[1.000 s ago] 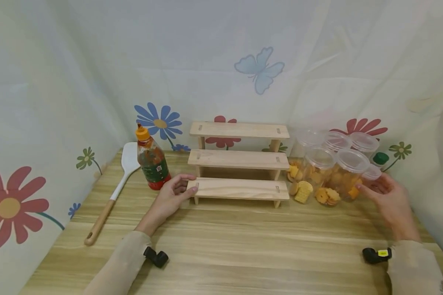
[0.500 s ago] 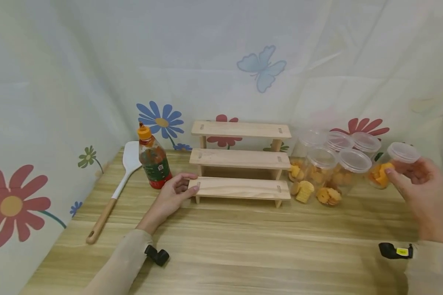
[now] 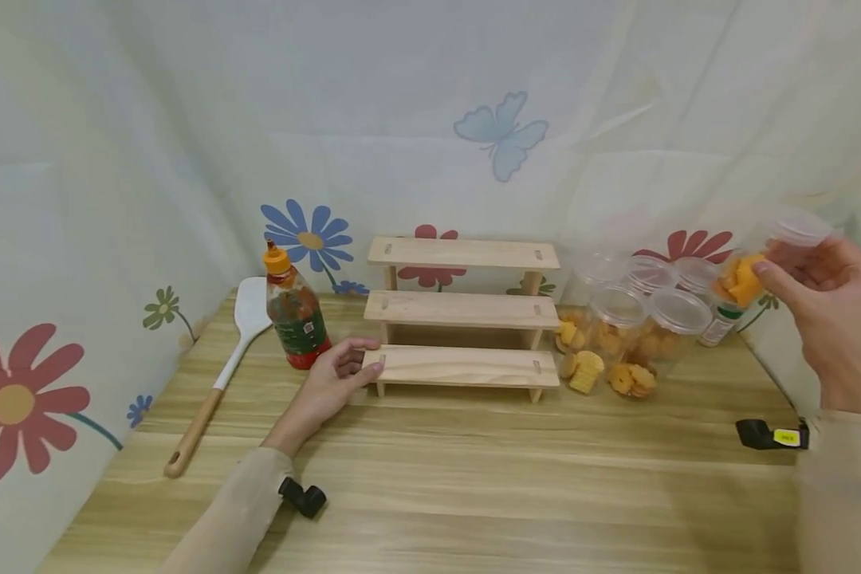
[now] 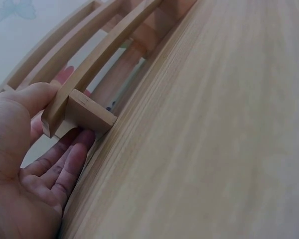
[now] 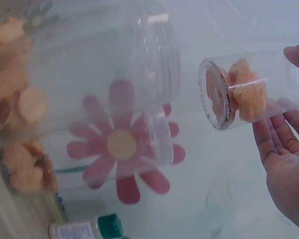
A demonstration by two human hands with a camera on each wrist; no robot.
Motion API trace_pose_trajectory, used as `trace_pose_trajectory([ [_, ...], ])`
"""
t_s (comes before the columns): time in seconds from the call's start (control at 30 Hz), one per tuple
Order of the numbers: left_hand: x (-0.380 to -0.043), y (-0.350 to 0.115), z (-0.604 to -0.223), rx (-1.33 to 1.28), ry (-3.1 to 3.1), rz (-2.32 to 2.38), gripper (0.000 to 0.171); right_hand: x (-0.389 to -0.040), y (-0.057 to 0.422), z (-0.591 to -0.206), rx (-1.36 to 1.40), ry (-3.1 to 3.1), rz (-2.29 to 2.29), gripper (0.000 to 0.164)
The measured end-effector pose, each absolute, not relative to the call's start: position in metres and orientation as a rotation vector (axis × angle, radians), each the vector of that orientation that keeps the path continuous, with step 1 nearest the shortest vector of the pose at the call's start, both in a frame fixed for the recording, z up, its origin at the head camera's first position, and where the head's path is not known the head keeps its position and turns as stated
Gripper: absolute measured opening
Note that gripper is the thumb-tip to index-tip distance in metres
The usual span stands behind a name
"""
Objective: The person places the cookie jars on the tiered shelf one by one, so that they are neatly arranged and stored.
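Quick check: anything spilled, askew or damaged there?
Nothing looks spilled or broken. The pale wooden three-tier shelf stands level, and the clear plastic snack jars beside it stand upright. One slight oddity: the dark-tipped orange nozzle on the green-labelled red sauce bottle, possibly sauce residue.

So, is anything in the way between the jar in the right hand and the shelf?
Yes: the other jars stand on the table between the held jar and the shelf. The held jar is off the table, though, and nothing visible seems to block going over them.
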State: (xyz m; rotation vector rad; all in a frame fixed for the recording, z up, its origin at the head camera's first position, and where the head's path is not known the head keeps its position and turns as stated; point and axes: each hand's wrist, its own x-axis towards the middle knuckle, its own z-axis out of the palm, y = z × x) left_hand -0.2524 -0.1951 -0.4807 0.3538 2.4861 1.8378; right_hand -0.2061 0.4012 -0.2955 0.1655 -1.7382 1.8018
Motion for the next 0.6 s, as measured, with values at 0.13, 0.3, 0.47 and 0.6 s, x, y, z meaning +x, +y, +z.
trace_pose_trajectory([
  [0.13, -0.254, -0.196, -0.484, 0.356, 2.484, 1.842, 0.04, -0.215, 0.383, -0.28, 0.139, -1.82, 1.759, 0.038],
  [0.3, -0.254, -0.196, -0.484, 0.363, 2.48, 1.842, 0.041, -0.231, 0.355, -0.266, 0.221, -1.901, 1.754, 0.04],
  [0.47, -0.254, -0.196, -0.484, 0.37, 2.475, 1.845, 0.042, -0.248, 0.323, -0.255, 0.287, -2.065, 1.708, 0.043],
  [0.6, -0.254, -0.196, -0.484, 0.379, 2.473, 1.848, 0.042, -0.261, 0.293, -0.249, 0.305, -2.211, 1.564, 0.039],
])
